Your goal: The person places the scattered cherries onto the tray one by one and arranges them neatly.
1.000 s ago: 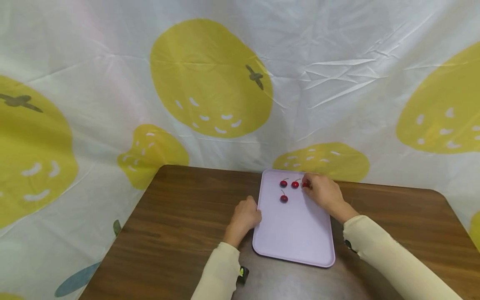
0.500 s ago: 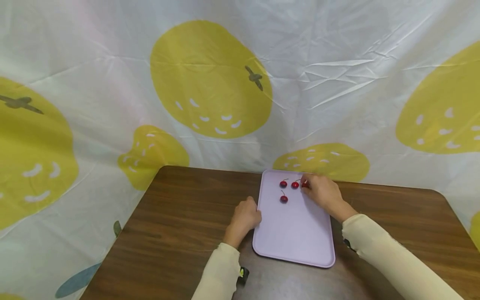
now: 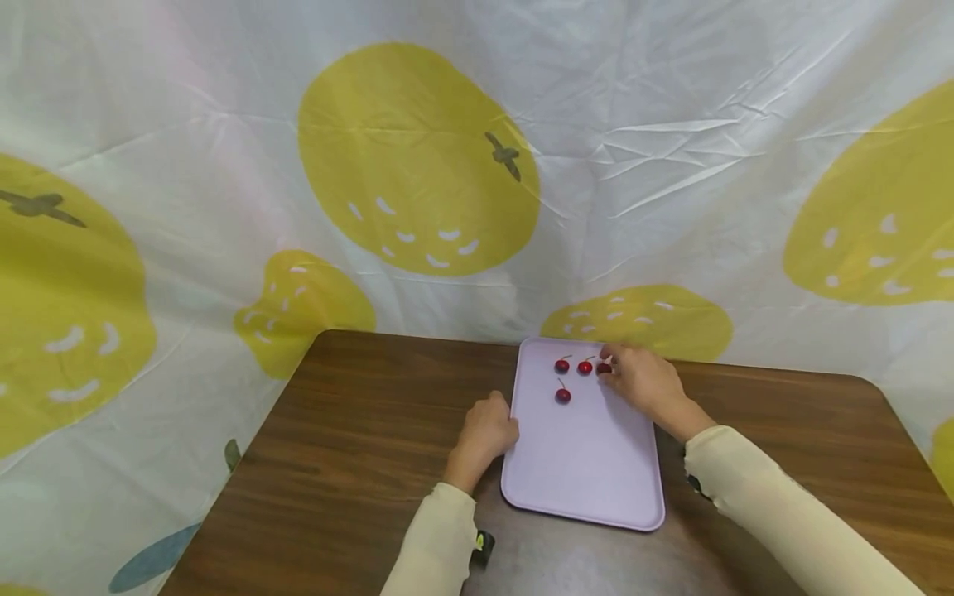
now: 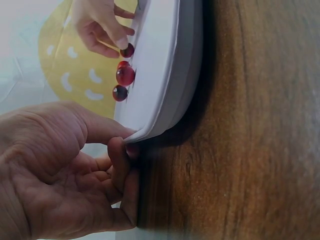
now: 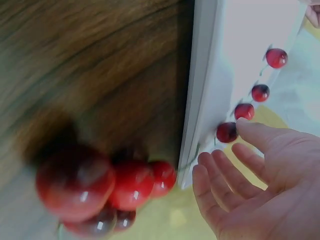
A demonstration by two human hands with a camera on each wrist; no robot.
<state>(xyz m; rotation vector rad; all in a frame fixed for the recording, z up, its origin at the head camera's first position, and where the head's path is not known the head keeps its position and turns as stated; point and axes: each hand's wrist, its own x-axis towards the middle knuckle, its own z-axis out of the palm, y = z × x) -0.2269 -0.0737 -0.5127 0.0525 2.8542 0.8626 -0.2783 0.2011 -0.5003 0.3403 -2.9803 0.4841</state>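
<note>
A pale lilac tray [image 3: 589, 472] lies on the table. My left hand [image 3: 486, 430] pinches its left rim, thumb on top and fingers beneath, as the left wrist view shows [image 4: 65, 160]. Near the far edge of the tray sit red cherries with stems: a left one [image 3: 562, 366], a middle one [image 3: 585, 367], and a third [image 3: 604, 368] by my right hand. Another cherry [image 3: 563, 396] lies just nearer. My right hand [image 3: 644, 382] is at the third cherry; in the right wrist view its thumb tip touches that dark cherry [image 5: 227, 132], with the other fingers loosely extended and spread away from the thumb.
Several more cherries [image 5: 132, 185] lie on the wooden table [image 3: 373, 414] beyond the tray's right side, hidden behind my right arm in the head view. A white cloth [image 3: 671, 207] with yellow fruit prints hangs right behind the table's far edge.
The right fingers have loosened around the third cherry, which now shows more fully on the tray. The left hand and the tray have stayed in place.
</note>
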